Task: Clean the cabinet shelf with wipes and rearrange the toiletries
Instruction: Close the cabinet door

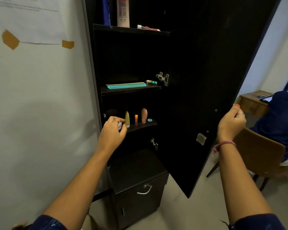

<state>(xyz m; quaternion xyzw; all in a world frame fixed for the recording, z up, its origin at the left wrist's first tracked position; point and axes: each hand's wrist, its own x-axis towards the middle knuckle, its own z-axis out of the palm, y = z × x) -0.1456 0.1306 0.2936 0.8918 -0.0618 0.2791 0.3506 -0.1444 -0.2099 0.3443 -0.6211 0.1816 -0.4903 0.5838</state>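
Note:
A tall black cabinet stands with its door (206,80) swung wide. My right hand (231,123) grips the door's outer edge. My left hand (114,130) reaches onto the lower shelf (143,126), fingers curled around a small white item, its index finger touching a yellow-green tube (127,118). Further right on that shelf stand an orange stick (136,119), a peach bottle (144,115) and a small round tin (149,120). The middle shelf (131,91) holds a teal comb (126,85) and a small tube (151,82). The top shelf carries a blue bottle (106,10), a pink bottle (123,12) and a flat tube (148,27).
A white wall (40,113) with taped paper lies left of the cabinet. Below the shelves sits a black drawer unit (140,188) with a metal handle. Right of the door are a brown chair (259,155), a seated person in dark blue (281,122) and a wooden desk (253,102).

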